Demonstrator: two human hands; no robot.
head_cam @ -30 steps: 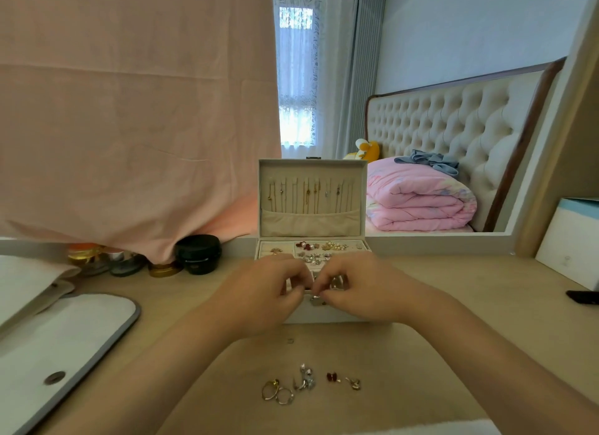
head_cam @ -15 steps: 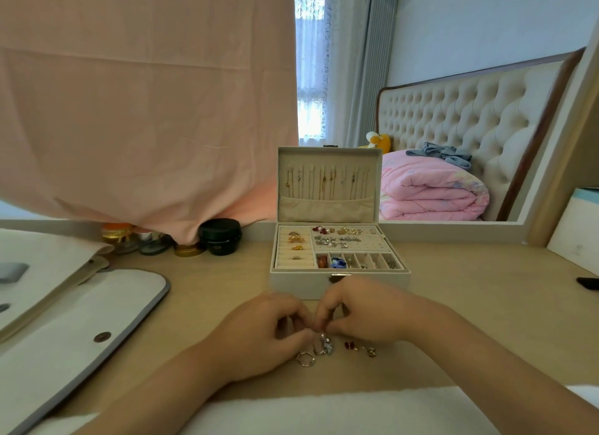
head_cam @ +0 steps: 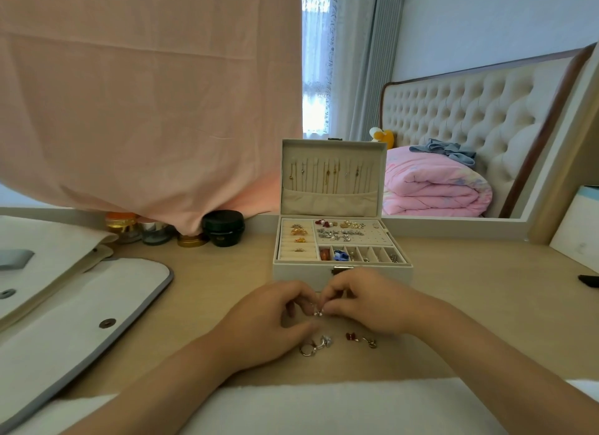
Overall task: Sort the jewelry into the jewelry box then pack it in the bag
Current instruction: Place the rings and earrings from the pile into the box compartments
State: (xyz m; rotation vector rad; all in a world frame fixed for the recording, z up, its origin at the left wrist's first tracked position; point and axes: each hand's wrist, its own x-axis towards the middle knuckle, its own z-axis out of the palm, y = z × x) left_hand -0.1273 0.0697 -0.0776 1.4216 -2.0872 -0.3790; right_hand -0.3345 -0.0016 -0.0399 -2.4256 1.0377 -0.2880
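On the pale wooden tabletop (head_cam: 470, 289), at six o'clock of the open cream jewelry box (head_cam: 298, 272), the left hand (head_cam: 269, 321) and right hand (head_cam: 366, 305) meet. Each grip is closed to a fingertip pinch on one small silvery piece of jewelry (head_cam: 317, 312). Loose silver rings (head_cam: 316, 345) and red studs (head_cam: 351, 336) lie at six o'clock of the hands; the white grey-trimmed fabric bag (head_cam: 81, 305) lies at nine o'clock. The tiny piece could slip and roll off, or a wrist could scatter the loose ones. The curled hands hide what the piece is; the frame cuts off the bag.
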